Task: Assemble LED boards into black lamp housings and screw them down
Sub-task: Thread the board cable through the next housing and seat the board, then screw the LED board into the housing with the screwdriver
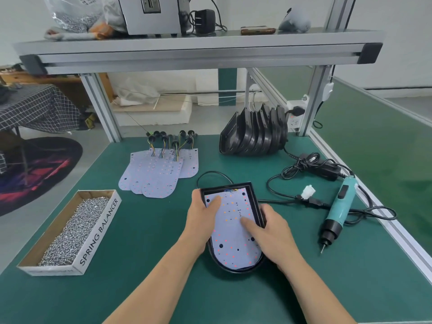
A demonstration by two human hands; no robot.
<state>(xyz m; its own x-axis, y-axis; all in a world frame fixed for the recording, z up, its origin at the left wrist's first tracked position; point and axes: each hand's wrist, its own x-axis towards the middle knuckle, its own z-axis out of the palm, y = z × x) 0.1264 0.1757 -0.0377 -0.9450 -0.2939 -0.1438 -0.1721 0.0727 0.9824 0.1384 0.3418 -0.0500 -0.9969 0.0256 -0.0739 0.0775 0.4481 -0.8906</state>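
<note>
Both hands down on one black lamp housing (255, 202) lying flat on the green bench mat (145, 230), straight end away, rounded end toward the body. White LED board (231, 232) seated inside the housing, dotted with red and orange LEDs and a few dark holes.

Left hand (202, 220) wrapped around the housing's left wall, fingers outside, thumb pressed flat on the board's upper left corner: a closed grasp on housing and board together. Right hand (272, 232) clasped on the right wall, index finger stretched onto the board's middle, remaining fingers curled over the rim. A few coloured wires just visible at the board's far edge, under the straight rim.

Left of the grip, well apart: open cardboard box (98, 232) printed SPRING BALANCER, filled with small silver screws (74, 230). Beyond the grip, up and left: fanned pile of spare LED boards (156, 174) with wire tails and black grommets. Beyond and right: row of empty black housings (254, 134) leaning on one another against the frame post. Right of the grip: teal electric screwdriver (336, 206) lying on the mat, bit pointing toward the body, black cable looped beside it, untouched.
</note>
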